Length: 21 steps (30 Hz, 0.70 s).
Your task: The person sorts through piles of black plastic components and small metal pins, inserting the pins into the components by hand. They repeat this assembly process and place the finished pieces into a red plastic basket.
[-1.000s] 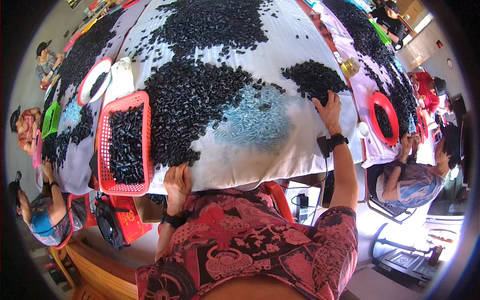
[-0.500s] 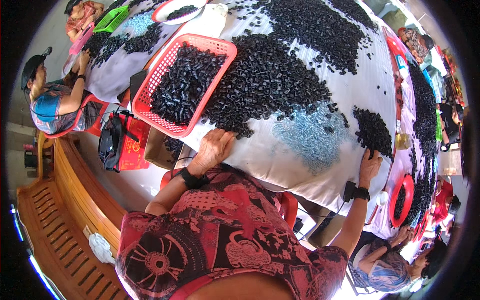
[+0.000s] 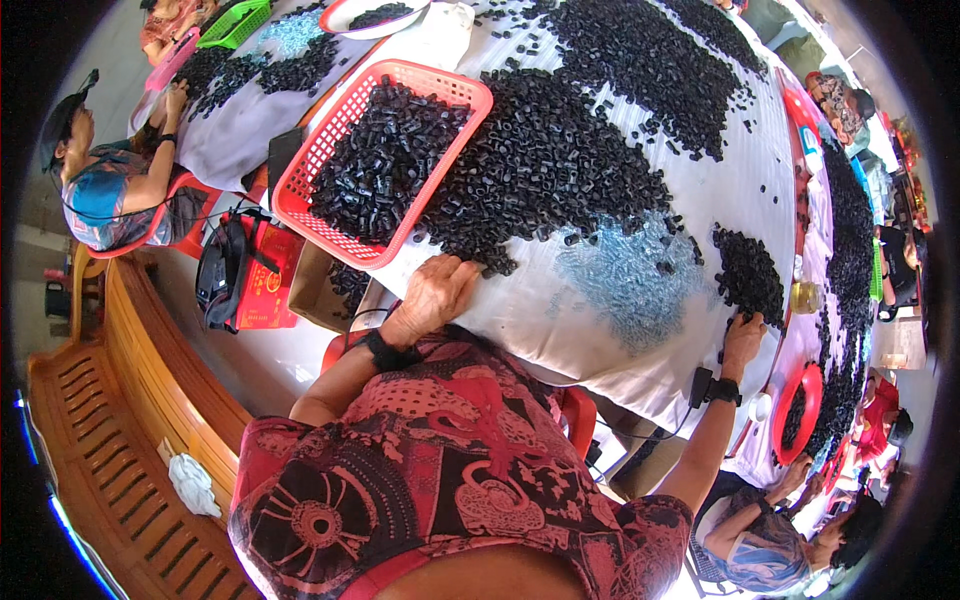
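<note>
My two hands are well apart on the white-covered worktop (image 3: 520, 325). My left hand (image 3: 438, 293) rests at the near edge, fingers bent, just beside the near tip of the large pile (image 3: 555, 160) of small black hollow pieces; I cannot tell whether it grips one. My right hand (image 3: 742, 338) is at the near end of the small pile (image 3: 748, 272) of black pieces to the right, fingertips down among them, and I cannot tell if they are clamped on a piece. Between the two piles lies a spread of clear bluish pieces (image 3: 630, 290), with a few black ones on it. To the left of the large pile stands a pink-red basket (image 3: 338, 240) with holes in its walls, full of black pieces. Each wrist wears a dark band. On the right side, past the small pile, are a yellowish jar (image 3: 805, 297) and, nearer, a red ring-shaped rim (image 3: 811, 405). A person (image 3: 105, 195) sits on the left, another (image 3: 765, 545) on the right.
</note>
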Each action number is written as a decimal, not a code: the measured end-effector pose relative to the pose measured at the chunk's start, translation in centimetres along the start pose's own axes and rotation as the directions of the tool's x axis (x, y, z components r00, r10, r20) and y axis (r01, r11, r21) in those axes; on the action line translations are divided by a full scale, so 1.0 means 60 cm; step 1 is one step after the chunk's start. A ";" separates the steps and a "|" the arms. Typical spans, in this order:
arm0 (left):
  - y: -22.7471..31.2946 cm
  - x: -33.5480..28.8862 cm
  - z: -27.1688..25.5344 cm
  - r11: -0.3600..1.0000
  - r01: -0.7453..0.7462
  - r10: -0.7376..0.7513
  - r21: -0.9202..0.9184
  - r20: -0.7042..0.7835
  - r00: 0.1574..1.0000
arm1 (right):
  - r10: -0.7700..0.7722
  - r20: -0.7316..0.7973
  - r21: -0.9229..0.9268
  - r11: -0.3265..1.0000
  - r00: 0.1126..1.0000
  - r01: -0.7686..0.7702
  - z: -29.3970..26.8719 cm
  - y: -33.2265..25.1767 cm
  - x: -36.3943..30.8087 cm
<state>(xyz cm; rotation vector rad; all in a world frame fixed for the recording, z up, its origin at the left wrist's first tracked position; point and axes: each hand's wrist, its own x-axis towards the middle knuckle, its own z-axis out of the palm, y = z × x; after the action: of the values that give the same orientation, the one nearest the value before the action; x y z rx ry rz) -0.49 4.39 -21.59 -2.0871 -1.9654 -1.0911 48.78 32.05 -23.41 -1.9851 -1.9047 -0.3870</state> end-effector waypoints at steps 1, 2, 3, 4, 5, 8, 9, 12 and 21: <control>-0.001 0.000 0.000 1.000 0.000 0.000 -0.008 -0.001 1.000 | 0.017 0.029 -0.026 1.000 0.999 -0.017 -0.003 -0.006 0.001; 0.000 -0.001 0.000 1.000 0.000 0.000 -0.006 -0.005 1.000 | 0.036 0.056 -0.052 0.998 0.998 -0.033 -0.006 -0.013 0.003; 0.002 -0.002 0.000 1.000 0.011 -0.011 0.006 0.001 1.000 | 0.034 0.052 -0.048 0.998 0.998 -0.031 -0.009 -0.019 0.006; 0.003 -0.002 -0.001 1.000 0.023 -0.023 0.018 0.006 1.000 | 0.057 0.076 -0.065 0.997 0.995 -0.052 -0.012 -0.026 0.010; 0.002 0.000 -0.002 0.999 0.023 -0.023 0.022 0.000 1.000 | 0.079 0.099 -0.081 0.994 0.992 -0.071 -0.013 -0.032 0.014; 0.003 0.000 -0.002 1.000 0.013 -0.013 0.010 0.001 1.000 | 0.052 0.083 -0.050 0.998 0.995 -0.048 0.002 -0.007 0.022; 0.000 -0.002 0.000 1.000 0.007 -0.007 0.015 0.000 1.000 | 0.046 0.080 -0.044 0.998 0.996 -0.043 0.009 -0.001 0.024; 0.001 -0.002 -0.001 1.000 0.004 -0.004 0.022 -0.002 1.000 | 0.027 0.086 -0.059 0.998 0.996 -0.022 0.012 0.006 0.026; -0.004 -0.007 0.001 1.000 0.003 -0.003 0.023 0.005 1.000 | 0.073 0.286 -0.100 0.994 0.955 -0.045 0.006 0.004 0.044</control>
<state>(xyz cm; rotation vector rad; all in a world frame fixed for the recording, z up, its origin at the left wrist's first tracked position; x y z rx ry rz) -0.67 4.12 -21.96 -2.0786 -1.9749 -1.0596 49.13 34.59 -22.58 -2.2598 -2.0236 -0.1778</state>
